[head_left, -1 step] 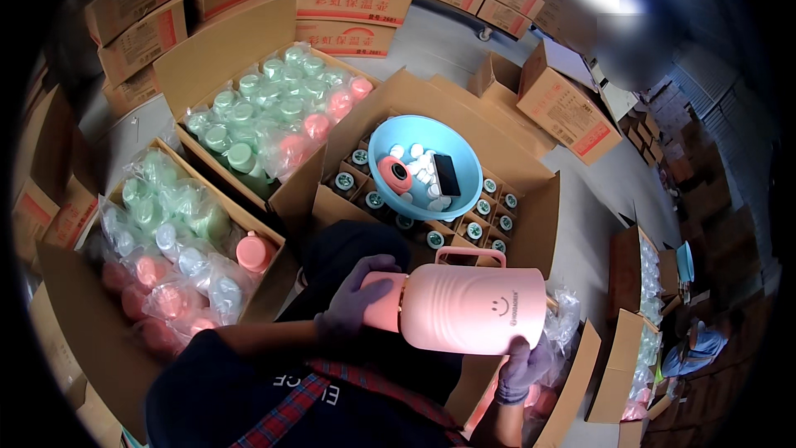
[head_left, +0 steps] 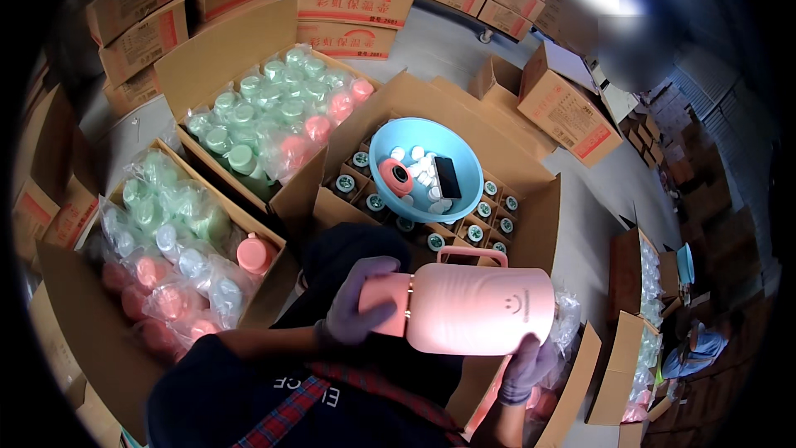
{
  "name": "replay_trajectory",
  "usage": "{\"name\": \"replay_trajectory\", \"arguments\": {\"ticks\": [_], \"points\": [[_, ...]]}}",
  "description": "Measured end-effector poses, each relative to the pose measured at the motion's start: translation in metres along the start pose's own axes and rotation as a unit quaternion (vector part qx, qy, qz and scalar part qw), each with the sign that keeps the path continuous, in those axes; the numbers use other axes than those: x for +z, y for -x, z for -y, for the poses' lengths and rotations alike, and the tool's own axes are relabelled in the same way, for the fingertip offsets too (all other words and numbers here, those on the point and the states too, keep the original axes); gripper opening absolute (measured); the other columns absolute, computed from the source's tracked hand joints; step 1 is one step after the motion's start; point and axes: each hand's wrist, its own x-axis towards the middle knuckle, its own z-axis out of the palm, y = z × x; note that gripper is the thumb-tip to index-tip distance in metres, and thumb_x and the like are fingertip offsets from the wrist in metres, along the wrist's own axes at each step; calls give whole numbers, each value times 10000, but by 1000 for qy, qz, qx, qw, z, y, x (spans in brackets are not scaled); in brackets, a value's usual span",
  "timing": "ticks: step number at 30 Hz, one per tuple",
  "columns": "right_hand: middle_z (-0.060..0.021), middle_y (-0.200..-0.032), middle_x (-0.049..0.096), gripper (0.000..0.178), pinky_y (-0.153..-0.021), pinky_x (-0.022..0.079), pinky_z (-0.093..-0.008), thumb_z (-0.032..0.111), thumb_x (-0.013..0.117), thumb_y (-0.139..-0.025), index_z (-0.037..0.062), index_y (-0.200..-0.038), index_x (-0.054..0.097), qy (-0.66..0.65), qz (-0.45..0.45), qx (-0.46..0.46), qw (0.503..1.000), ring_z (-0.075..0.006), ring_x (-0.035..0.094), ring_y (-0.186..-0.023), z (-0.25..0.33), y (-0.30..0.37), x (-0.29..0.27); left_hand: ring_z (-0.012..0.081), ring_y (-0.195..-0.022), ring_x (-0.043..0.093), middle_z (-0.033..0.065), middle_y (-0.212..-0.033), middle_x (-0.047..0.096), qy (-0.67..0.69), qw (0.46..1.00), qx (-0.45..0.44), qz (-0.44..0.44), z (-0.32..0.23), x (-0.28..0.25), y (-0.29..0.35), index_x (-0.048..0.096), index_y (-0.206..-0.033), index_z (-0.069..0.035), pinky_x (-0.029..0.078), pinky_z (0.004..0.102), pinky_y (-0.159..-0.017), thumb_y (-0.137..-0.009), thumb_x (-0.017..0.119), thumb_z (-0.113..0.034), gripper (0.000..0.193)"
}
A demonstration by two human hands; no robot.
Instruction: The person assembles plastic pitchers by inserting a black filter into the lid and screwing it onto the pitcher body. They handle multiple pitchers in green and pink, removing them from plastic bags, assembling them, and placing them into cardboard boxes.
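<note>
Pink thermos jug (head_left: pixel 477 307) sideways between gloved hands, left hand (head_left: pixel 358 303) clasping its lid, right hand (head_left: pixel 529 367) cupping its base.

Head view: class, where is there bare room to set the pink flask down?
Bare grey floor between the stacked cartons and the open boxes. Crowded: the blue basin and both boxes of bagged flasks.

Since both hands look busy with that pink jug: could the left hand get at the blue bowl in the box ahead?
Probably not as things stand: the left hand grips the pink jug's lid end. The blue bowl lies open, nothing over it, so once that hand lets go the way looks free.
</note>
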Motion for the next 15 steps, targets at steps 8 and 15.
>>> {"name": "replay_trajectory", "arguments": {"ticks": [8,15], "points": [[-111,-855,714,441,-693,508,-324,346,537,-1022,-65,-1036,698,34,70,82,994,-182,640,-760,6,-27,-31,435,-1276,513,183,-1486,446,-191,899,276,281,-32,-15,-50,560,-1385,-105,396,625,-1057,-863,723,-318,587],[-124,-800,696,405,-588,522,-399,454,679,-899,55,-965,706,239,357,-195,882,-304,673,-665,68,-45,58,331,-961,700,137,-1045,716,-262,956,121,63,13,-43,-107,694,-1124,-32,551,398,-857,-866,709,-111,270]]}}
